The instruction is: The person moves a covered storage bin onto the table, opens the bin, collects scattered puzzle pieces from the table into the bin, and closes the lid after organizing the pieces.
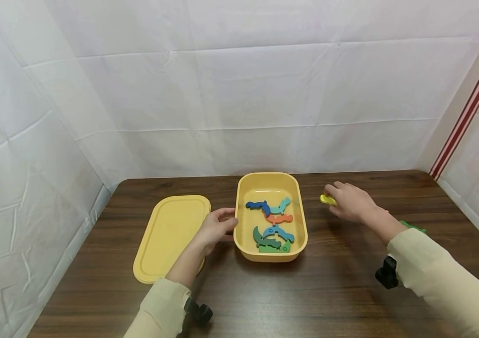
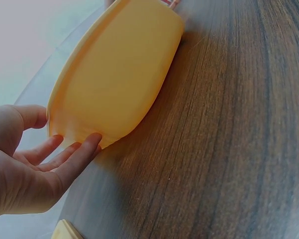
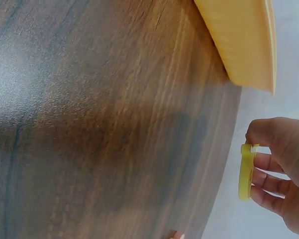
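A yellow open box (image 1: 270, 257) stands mid-table with several flat animal-shaped pieces inside, among them a dark blue piece (image 1: 258, 205), an orange piece (image 1: 281, 218) and a dark green piece (image 1: 269, 242). At the box's left side is my left hand (image 1: 216, 227); its thumb is at the rim and its extended fingers (image 2: 79, 154) touch the outer wall. To the right of the box, my right hand (image 1: 351, 202) pinches a small flat yellow piece (image 3: 246, 172) between thumb and fingers, held above the table. The yellow piece's full outline is hidden.
A yellow lid (image 1: 173, 234) lies flat on the dark wooden table (image 1: 307, 295), left of the box and partly behind my left forearm. Another green piece (image 1: 412, 226) lies beyond the right forearm, partly covered. White cloth (image 1: 243, 94) hangs behind the table.
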`<state>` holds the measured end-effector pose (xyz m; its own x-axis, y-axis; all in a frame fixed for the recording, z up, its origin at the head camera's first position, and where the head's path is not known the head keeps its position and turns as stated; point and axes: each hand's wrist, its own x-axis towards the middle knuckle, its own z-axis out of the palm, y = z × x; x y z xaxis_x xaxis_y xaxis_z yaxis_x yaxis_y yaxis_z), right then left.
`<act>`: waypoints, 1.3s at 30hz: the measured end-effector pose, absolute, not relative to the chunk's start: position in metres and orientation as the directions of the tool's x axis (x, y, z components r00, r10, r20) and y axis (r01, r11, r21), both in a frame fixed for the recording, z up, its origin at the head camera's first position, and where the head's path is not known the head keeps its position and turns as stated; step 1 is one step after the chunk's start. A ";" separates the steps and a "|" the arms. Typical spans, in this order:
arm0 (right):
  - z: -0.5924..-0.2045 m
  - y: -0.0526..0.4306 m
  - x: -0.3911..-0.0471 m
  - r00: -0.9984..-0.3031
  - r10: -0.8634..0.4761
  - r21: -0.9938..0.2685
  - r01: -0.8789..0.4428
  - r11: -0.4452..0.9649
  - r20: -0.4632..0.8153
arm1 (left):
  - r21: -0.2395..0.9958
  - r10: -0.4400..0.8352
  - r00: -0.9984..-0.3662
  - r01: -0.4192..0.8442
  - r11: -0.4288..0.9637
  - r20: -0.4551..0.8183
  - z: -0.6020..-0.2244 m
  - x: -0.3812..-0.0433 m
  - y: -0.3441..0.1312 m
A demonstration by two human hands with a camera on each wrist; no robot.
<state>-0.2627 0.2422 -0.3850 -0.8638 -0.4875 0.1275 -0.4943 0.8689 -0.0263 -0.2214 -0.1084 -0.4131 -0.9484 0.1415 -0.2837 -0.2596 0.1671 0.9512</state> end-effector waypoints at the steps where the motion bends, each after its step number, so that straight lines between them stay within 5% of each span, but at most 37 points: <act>1: -0.384 0.241 -0.263 -0.858 -0.494 -0.024 -0.502 0.865 0.138 | 0.951 0.141 -0.948 -0.260 0.168 -0.284 -0.413 -0.222 -0.108; 25: -0.359 0.201 -0.260 -0.721 -0.645 0.038 -0.659 0.751 0.251 | 0.958 0.139 -0.954 -0.245 0.151 -0.266 -0.414 -0.222 -0.109; 39: -0.344 0.169 -0.260 -0.746 -0.647 0.033 -0.651 0.758 0.158 | 0.959 0.144 -0.953 -0.248 0.137 -0.267 -0.415 -0.222 -0.108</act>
